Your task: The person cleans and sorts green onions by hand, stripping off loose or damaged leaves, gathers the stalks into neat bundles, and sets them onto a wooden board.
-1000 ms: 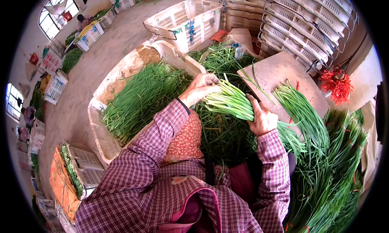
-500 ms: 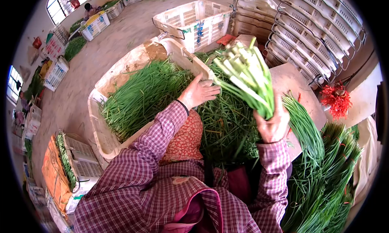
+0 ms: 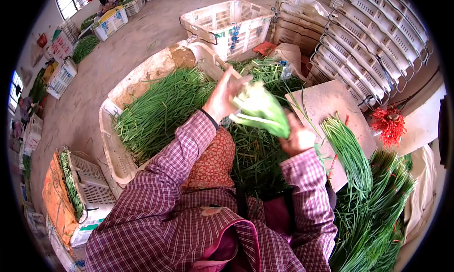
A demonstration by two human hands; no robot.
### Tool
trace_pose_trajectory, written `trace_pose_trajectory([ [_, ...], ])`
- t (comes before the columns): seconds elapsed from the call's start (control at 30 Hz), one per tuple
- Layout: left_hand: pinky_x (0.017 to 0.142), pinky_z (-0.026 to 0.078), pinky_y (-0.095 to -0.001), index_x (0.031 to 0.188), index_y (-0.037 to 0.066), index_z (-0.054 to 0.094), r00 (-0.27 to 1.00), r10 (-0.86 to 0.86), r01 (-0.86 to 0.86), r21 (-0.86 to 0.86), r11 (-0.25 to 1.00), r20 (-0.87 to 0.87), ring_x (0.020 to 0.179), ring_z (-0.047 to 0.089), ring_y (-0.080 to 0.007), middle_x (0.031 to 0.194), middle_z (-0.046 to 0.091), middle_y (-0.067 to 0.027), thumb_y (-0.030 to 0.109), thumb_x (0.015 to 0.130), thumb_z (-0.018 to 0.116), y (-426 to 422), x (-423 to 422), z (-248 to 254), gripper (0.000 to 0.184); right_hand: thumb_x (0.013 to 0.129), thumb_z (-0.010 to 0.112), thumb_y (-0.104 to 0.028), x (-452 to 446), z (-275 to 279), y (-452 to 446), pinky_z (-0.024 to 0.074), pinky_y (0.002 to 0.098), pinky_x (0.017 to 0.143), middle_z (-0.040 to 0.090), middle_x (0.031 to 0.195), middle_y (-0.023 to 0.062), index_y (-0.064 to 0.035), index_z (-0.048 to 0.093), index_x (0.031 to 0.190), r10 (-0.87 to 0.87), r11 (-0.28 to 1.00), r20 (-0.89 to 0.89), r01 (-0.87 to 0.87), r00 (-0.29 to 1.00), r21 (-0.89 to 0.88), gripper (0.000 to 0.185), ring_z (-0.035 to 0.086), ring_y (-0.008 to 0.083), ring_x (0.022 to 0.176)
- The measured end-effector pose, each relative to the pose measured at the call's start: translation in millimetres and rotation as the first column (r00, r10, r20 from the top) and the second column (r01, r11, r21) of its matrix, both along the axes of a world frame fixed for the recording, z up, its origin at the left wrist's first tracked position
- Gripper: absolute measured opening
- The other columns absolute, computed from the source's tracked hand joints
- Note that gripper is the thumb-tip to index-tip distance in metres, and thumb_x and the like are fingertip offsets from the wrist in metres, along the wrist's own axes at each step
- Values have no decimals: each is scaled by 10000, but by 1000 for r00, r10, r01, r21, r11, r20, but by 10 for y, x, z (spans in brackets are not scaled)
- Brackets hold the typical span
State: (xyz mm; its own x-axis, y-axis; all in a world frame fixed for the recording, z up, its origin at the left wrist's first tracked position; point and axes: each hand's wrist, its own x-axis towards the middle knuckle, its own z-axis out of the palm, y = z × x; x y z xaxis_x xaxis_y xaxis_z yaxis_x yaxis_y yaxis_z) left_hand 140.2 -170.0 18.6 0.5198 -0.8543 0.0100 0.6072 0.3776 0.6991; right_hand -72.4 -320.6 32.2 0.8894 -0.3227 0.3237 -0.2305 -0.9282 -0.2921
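My right hand (image 3: 299,134) is closed around a bunch of chives (image 3: 261,109), its pale stalk ends pointing up and to the left and blurred by motion. Close against those ends is my left hand (image 3: 222,96), fingers stretched out and holding nothing; whether it touches them I cannot tell. Below both hands lies a heap of loose green leaves (image 3: 257,154). To the left, a white crate (image 3: 109,144) holds many long loose chives (image 3: 158,109). Another bunch of chives (image 3: 347,149) rests on a board (image 3: 309,94) at my right.
Tied bunches (image 3: 373,215) are piled at the lower right. Red ties (image 3: 388,125) hang beyond the board. Stacked crates (image 3: 373,45) stand at the upper right, and a white crate (image 3: 227,21) stands ahead. Another person (image 3: 105,6) sits far left among crates.
The right hand has brought the bunch left and down, its stalk ends now close to my left hand. My left hand has turned its fingers upward. More of the board shows.
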Motion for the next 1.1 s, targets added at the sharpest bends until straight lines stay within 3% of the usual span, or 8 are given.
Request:
trace_pose_trajectory([
  [0.1,1067,282,-479,1327,49,413,970,-3,99,-389,916,242,1231,465,-304,1287,519,-165,632,913,244,180,-42,957,735,644,729,-298,-64,-598,-224,528,433,696,674,803,140,-248,525,1212,-81,996,-428,53,900,-76,607,672,305,772],
  [0.27,1053,323,-437,1228,31,506,830,395,-334,-216,918,394,1170,522,-279,1194,578,-180,527,947,333,308,149,1057,596,730,733,-71,-12,-361,-588,496,348,849,668,1015,96,-66,557,1207,243,641,90,-229,966,732,508,629,197,951],
  [0.43,927,449,-348,1205,12,528,828,362,-401,2,916,428,1079,583,-218,1101,624,-133,403,949,452,277,-78,400,473,727,748,-73,42,-293,-561,468,301,871,601,1115,32,-71,505,1268,275,229,166,-232,947,945,593,553,160,1034],
  [0.5,927,448,-346,1230,9,505,881,308,-350,57,935,360,1083,581,-221,1150,603,-148,420,947,450,256,-208,225,502,708,734,-182,36,-313,-432,497,295,608,599,820,44,-32,566,1041,217,120,183,-212,959,970,403,590,169,683],
  [0.67,1038,352,-417,1308,-11,393,936,27,-71,113,991,352,1183,488,-260,1268,507,-179,485,777,682,89,-489,-109,782,713,707,-252,56,-332,-313,495,307,530,593,757,65,-9,572,993,293,-62,231,-223,928,973,395,583,189,599],
  [0.9,796,506,-335,1102,72,597,937,295,-290,-53,956,186,855,610,-180,932,638,-27,251,761,715,-337,-607,530,403,733,749,-87,5,-153,-232,485,356,915,607,1123,127,-9,527,1196,373,131,93,-152,923,980,520,600,233,988],
  [1.0,678,523,-317,916,90,645,941,329,-321,-100,942,75,759,617,-138,790,653,-25,220,823,672,-275,-303,798,162,705,737,-101,-214,266,-602,516,337,836,642,1088,170,-34,522,1222,458,794,40,-428,888,432,564,650,251,929],
  [1.1,762,536,-342,990,70,636,919,393,-372,-310,875,7,878,633,-197,909,659,-77,168,864,626,-39,339,496,160,651,754,-203,-650,1005,-791,552,386,647,687,783,109,-157,540,1216,-100,972,198,138,975,-189,606,677,261,670],
])
